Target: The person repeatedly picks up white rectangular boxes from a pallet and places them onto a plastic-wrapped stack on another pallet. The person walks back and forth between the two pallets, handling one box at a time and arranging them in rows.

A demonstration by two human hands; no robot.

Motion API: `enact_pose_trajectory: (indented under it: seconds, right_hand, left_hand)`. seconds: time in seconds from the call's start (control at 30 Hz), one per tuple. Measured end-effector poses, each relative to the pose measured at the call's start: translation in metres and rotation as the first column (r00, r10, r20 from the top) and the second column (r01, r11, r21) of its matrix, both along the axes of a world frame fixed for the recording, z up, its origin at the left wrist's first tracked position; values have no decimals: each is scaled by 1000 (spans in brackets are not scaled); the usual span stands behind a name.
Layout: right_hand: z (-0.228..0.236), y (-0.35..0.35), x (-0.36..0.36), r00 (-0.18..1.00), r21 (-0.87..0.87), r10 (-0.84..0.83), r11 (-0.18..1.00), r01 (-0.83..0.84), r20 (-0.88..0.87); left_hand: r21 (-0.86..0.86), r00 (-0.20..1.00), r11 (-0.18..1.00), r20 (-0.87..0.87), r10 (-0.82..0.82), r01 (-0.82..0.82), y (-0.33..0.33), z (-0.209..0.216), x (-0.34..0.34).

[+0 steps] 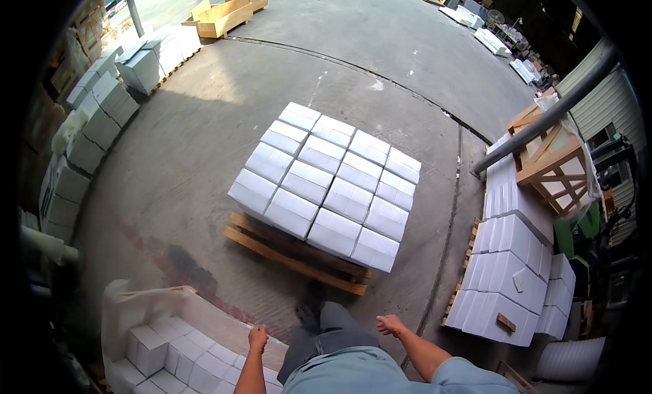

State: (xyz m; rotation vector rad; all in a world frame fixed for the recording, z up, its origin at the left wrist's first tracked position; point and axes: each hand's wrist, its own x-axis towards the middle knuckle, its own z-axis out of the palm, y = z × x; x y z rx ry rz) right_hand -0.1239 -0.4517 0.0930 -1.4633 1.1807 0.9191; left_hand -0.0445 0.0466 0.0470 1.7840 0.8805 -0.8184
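Observation:
Both of my hands hang apart at my sides, touching nothing. My left hand (258, 338) is closed in a loose fist, above the near end of a wrapped crate (204, 301) of white boxes (148, 346). On the other side of my legs, my right hand (390, 325) has its fingers curled in, with nothing visible in it. Ahead of me, a block of white cartons (324, 180) stands in tight rows on a wooden pallet (292, 253). Those cartons are the nearest large load to both hands, and neither hand reaches them.
More white cartons (499, 278) stand on a pallet at the right, beside a wooden-framed crate (553, 160) and a slanting dark pole (550, 116). Stacked white boxes (102, 122) line the left. Open wooden boxes (221, 17) sit far off on the concrete floor (170, 156).

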Motion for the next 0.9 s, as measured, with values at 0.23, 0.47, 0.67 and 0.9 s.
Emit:
enact_pose_trajectory:
  seconds: [0.23,0.47,0.67,0.9]
  right_hand:
    - [15,-38,-35,996,-72,-83,994,85,35]
    - [19,-108,-25,981,-106,-165,979,175,100]
    - [-24,-191,-6,993,-69,-85,993,91,75]
    - [-73,-283,39,998,11,10,1000,-10,64]
  left_hand:
    - [-49,998,997,34,56,-54,-29,-4,22]
    - [-117,1000,993,-15,12,-13,-99,-37,25]
    - [-43,1000,999,-10,6,-6,-184,-64,35]
    - [41,990,999,-140,32,-27,-336,-48,6]
